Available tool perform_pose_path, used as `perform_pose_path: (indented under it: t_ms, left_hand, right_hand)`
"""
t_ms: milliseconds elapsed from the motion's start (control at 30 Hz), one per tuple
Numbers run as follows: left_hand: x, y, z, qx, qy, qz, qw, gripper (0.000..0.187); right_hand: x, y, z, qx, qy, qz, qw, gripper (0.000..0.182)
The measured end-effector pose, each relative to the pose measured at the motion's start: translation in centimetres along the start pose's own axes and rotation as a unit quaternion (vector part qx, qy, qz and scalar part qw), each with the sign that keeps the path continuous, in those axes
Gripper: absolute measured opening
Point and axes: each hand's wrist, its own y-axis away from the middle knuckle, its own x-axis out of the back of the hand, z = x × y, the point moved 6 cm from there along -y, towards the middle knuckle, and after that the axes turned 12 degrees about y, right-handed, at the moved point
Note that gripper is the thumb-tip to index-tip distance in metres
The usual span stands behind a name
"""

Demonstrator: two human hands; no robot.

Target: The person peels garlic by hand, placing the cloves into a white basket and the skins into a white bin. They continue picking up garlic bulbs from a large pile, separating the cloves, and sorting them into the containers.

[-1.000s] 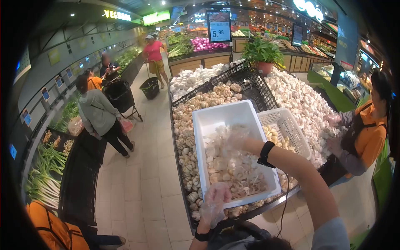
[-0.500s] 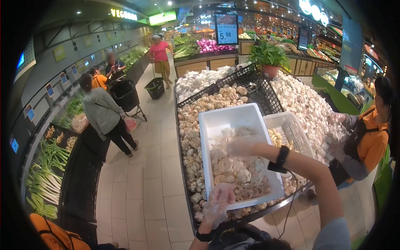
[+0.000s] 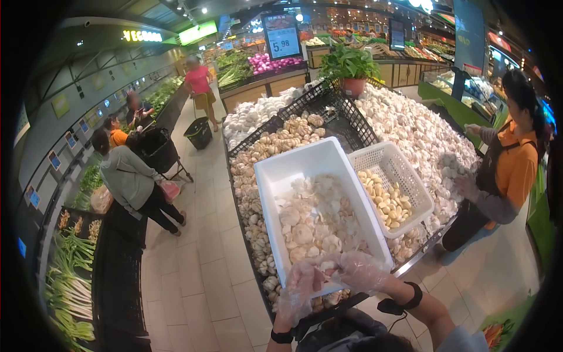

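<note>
Both my hands wear clear plastic gloves and meet over the near edge of a white bin (image 3: 267, 193). My left hand (image 3: 300, 287) is closed, its fingertips pinching a small pinkish-white garlic piece (image 3: 328, 267). On the same piece, from the other side, my right hand (image 3: 359, 272) is closed too; its fingers partly cover the piece. Garlic bulbs (image 3: 302, 233) and loose papery skins (image 3: 346, 220) lie in the bin beneath them. Right of the bin stands a white perforated basket (image 3: 419, 193) holding peeled garlic cloves (image 3: 387, 202).
Heaps of garlic (image 3: 404, 126) surround the bin, with a black crate (image 3: 343, 126) and a potted plant (image 3: 353, 85) behind. A person in an orange top (image 3: 516, 170) stands at the right. Shoppers and a black cart (image 3: 161, 152) occupy the left aisle.
My right hand has come back from over the bin's middle to meet my left hand at the near edge. The basket of peeled cloves is now uncovered. The view has shifted.
</note>
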Motion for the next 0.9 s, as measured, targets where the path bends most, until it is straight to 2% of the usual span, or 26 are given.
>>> perform_pose_path:
  t_ms: [133, 167, 200, 300, 333, 433, 467, 567, 600, 633, 700, 733, 767, 833, 900]
  left_hand:
    - [-0.4, -0.1, 0.1, -0.004, -0.041, 0.045, 0.998, 0.025]
    - [0.3, -0.4, -0.6, -0.008, -0.042, 0.021, 0.999, 0.023]
    - [0.7, -0.6, -1.0, -0.015, -0.043, -0.003, 0.999, 0.023]
    - [1.1, -0.8, -1.3, -0.028, -0.062, -0.018, 0.998, 0.024]
    - [1.5, -0.8, -1.6, -0.026, -0.096, -0.011, 0.995, 0.023]
    - [1.2, -0.9, -1.6, 0.009, -0.142, 0.005, 0.99, 0.026]
    - [2.2, -1.5, -2.8, -0.003, -0.116, -0.011, 0.993, 0.026]
    - [1.4, -1.4, -2.3, 0.014, -0.055, -0.013, 0.998, 0.025]
    - [2.2, -2.1, -3.1, 0.014, -0.041, -0.024, 0.999, 0.024]
    - [2.9, -2.3, -4.0, 0.013, -0.044, -0.026, 0.999, 0.024]
    - [1.7, -2.0, -2.8, 0.002, -0.213, 0.0, 0.977, 0.023]
    - [0.2, -1.0, -1.2, -0.031, -0.324, 0.029, 0.945, 0.022]
    - [0.1, -1.1, -1.4, -0.03, -0.324, 0.027, 0.945, 0.022]
    - [-0.4, -0.9, -1.0, -0.109, -0.351, -0.003, 0.93, 0.018]
    - [-1.7, -0.3, 0.8, -0.101, -0.372, -0.017, 0.922, 0.022]
  right_hand:
    - [-1.5, -0.6, 0.6, 0.009, -0.064, 0.038, 0.997, 0.032]
    - [-1.6, -0.7, 0.2, 0.021, -0.102, 0.044, 0.994, 0.033]
    - [-3.2, -1.6, 1.1, 0.05, -0.083, 0.077, 0.992, 0.035]
    - [-4.8, -1.4, 1.6, 0.028, -0.078, 0.08, 0.993, 0.041]
    - [-5.3, -1.6, 1.8, 0.054, -0.111, 0.063, 0.99, 0.039]
    - [-1.0, -0.2, -2.0, 0.086, -0.108, 0.083, 0.987, 0.035]
    - [-3.3, -0.8, 0.2, 0.074, -0.018, 0.089, 0.993, 0.036]
    - [-6.5, -2.1, 3.4, 0.102, -0.027, 0.122, 0.987, 0.034]
    - [-3.0, -1.2, 0.5, 0.079, -0.1, 0.097, 0.987, 0.034]
    - [-2.8, -1.3, 0.4, 0.08, -0.1, 0.101, 0.987, 0.034]
    - [-3.8, -1.6, 1.8, -0.035, -0.112, 0.012, 0.993, 0.035]
    - [-3.8, -1.7, 2.0, -0.037, -0.112, 0.013, 0.993, 0.035]
    - [-3.9, -2.0, 2.1, -0.021, -0.128, 0.005, 0.992, 0.035]
    - [-4.4, -2.3, 2.4, -0.006, -0.144, -0.004, 0.99, 0.036]
    - [-4.8, -2.3, 3.1, 0.008, -0.117, 0.065, 0.991, 0.03]
